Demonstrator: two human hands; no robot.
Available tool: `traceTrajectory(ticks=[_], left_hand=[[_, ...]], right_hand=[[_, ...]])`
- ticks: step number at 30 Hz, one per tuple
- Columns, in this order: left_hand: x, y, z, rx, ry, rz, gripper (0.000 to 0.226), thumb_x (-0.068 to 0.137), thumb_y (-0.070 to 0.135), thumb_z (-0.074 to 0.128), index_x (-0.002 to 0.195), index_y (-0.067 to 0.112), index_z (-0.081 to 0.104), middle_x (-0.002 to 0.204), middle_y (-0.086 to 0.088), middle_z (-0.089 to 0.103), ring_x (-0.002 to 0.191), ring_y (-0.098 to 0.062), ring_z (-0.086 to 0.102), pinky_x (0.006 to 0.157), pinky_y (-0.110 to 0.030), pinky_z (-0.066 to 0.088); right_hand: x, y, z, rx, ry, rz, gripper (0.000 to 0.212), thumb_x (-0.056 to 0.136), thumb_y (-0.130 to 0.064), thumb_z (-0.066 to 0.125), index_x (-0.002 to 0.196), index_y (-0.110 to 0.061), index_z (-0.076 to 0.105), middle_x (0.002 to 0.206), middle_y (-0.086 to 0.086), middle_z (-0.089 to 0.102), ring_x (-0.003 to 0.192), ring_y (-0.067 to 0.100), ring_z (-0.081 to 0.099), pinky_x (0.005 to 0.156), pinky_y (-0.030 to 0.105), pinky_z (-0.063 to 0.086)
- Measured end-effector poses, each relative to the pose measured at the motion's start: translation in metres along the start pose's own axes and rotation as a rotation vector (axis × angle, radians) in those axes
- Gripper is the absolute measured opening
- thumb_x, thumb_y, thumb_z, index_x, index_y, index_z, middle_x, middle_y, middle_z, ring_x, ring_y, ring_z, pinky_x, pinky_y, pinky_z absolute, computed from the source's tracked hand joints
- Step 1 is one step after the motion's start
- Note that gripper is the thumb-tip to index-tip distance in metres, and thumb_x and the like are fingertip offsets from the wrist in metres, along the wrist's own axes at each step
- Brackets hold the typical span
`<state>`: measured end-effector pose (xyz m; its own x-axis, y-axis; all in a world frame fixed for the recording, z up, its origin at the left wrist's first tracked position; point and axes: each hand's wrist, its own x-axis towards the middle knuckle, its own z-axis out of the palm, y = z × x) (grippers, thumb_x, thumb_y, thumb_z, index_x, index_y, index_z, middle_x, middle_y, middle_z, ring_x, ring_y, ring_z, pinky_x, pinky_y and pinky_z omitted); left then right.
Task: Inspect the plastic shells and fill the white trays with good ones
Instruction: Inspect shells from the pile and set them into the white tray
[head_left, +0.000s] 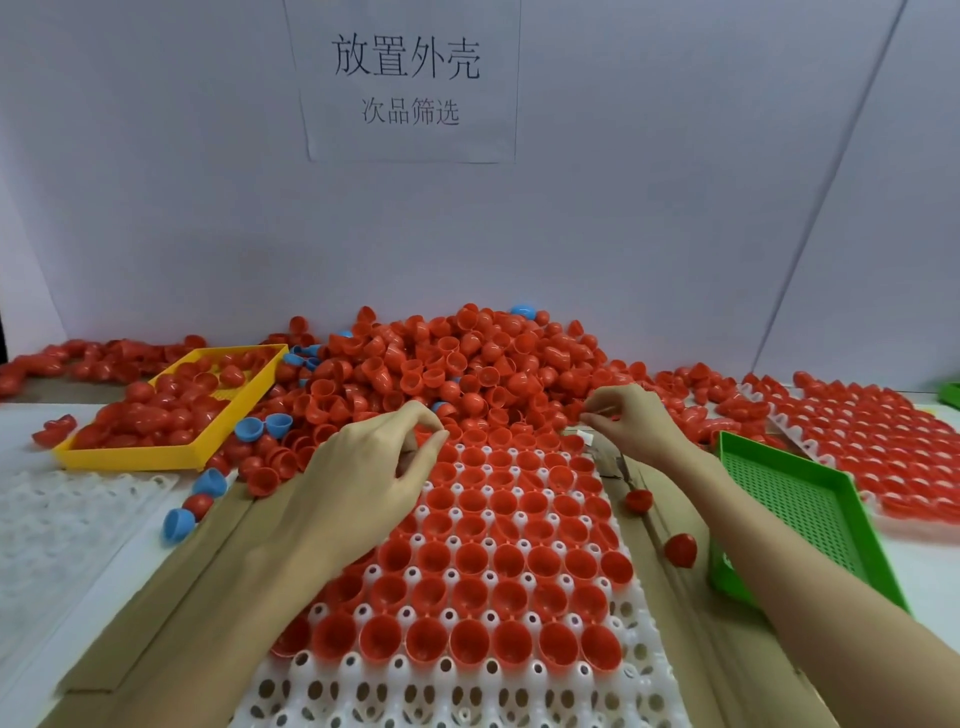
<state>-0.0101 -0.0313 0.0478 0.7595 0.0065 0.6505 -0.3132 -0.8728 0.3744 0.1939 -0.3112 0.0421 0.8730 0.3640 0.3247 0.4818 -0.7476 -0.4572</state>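
Your left hand (374, 467) hovers over the far-left part of the white tray (467, 680), fingers pinched narrow; whether it holds a shell is unclear. Your right hand (631, 421) pinches at the near edge of the red shell pile (467, 364). Red shells fill most tray pockets, the nearest rows bare.
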Motion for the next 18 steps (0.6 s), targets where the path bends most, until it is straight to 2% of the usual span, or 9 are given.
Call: traceTrajectory(ticks=[3, 6, 8, 10, 12, 14, 16, 18], left_hand=[[0.0, 0.0, 0.001, 0.014, -0.026, 0.004, 0.003, 0.099, 0.033, 0.065, 0.097, 0.031, 0.065, 0.063, 0.015, 0.055, 0.073, -0.002, 0.06, 0.056, -0.01, 0.037], [0.0, -0.001, 0.004, -0.015, -0.04, 0.004, 0.004, 0.098, 0.035, 0.067, 0.099, 0.031, 0.068, 0.074, 0.018, 0.059, 0.076, -0.003, 0.062, 0.059, -0.016, 0.046], [0.001, 0.0, 0.005, -0.106, -0.044, -0.003, 0.021, 0.094, 0.043, 0.068, 0.114, 0.034, 0.068, 0.09, 0.02, 0.062, 0.079, -0.005, 0.065, 0.064, -0.016, 0.051], [0.0, 0.003, 0.005, -0.209, -0.091, -0.029, 0.048, 0.089, 0.058, 0.066, 0.135, 0.045, 0.057, 0.109, 0.023, 0.06, 0.092, -0.003, 0.068, 0.07, -0.014, 0.055], [0.0, 0.007, 0.005, -0.238, -0.128, -0.029, 0.057, 0.087, 0.065, 0.064, 0.141, 0.052, 0.049, 0.12, 0.027, 0.057, 0.101, 0.0, 0.067, 0.075, -0.017, 0.058], [0.0, 0.007, 0.004, -0.239, -0.087, -0.011, 0.044, 0.092, 0.054, 0.066, 0.134, 0.045, 0.058, 0.118, 0.025, 0.061, 0.1, 0.0, 0.067, 0.079, -0.02, 0.058], [0.002, 0.003, 0.001, -0.236, -0.029, -0.016, 0.034, 0.095, 0.036, 0.072, 0.128, 0.033, 0.066, 0.114, 0.022, 0.065, 0.098, 0.001, 0.065, 0.081, -0.014, 0.054], [0.006, -0.005, -0.005, -0.201, -0.002, -0.055, 0.035, 0.094, 0.026, 0.075, 0.129, 0.027, 0.068, 0.114, 0.018, 0.066, 0.099, 0.006, 0.063, 0.081, -0.005, 0.049]], right_hand=[[-0.007, -0.005, -0.002, 0.071, -0.013, 0.044, 0.015, 0.097, -0.018, 0.071, 0.106, -0.008, 0.076, 0.102, 0.003, 0.075, 0.097, 0.017, 0.07, 0.091, 0.032, 0.058], [-0.014, -0.027, -0.007, 0.203, 0.0, 0.021, 0.015, 0.097, -0.021, 0.071, 0.103, -0.008, 0.075, 0.098, 0.004, 0.075, 0.094, 0.019, 0.071, 0.094, 0.04, 0.059], [-0.025, -0.055, -0.012, 0.36, -0.055, -0.051, 0.015, 0.096, -0.025, 0.073, 0.099, -0.011, 0.075, 0.093, 0.004, 0.075, 0.089, 0.02, 0.072, 0.09, 0.04, 0.06], [-0.04, -0.088, -0.014, 0.489, -0.209, -0.149, 0.017, 0.095, -0.031, 0.074, 0.097, -0.015, 0.076, 0.091, 0.003, 0.076, 0.084, 0.017, 0.073, 0.082, 0.03, 0.06], [-0.054, -0.115, -0.01, 0.554, -0.345, -0.223, 0.017, 0.095, -0.032, 0.074, 0.097, -0.016, 0.076, 0.09, 0.004, 0.077, 0.081, 0.016, 0.073, 0.08, 0.029, 0.059], [-0.06, -0.134, -0.005, 0.608, -0.392, -0.248, 0.018, 0.097, -0.03, 0.072, 0.099, -0.012, 0.075, 0.09, 0.007, 0.078, 0.081, 0.018, 0.073, 0.081, 0.033, 0.059], [-0.062, -0.145, -0.001, 0.673, -0.357, -0.241, 0.019, 0.099, -0.029, 0.068, 0.107, -0.012, 0.073, 0.091, 0.008, 0.078, 0.084, 0.019, 0.074, 0.082, 0.033, 0.059], [-0.061, -0.146, 0.002, 0.785, -0.33, -0.176, 0.024, 0.102, -0.03, 0.062, 0.118, -0.013, 0.068, 0.097, 0.01, 0.079, 0.089, 0.024, 0.076, 0.084, 0.037, 0.061]])
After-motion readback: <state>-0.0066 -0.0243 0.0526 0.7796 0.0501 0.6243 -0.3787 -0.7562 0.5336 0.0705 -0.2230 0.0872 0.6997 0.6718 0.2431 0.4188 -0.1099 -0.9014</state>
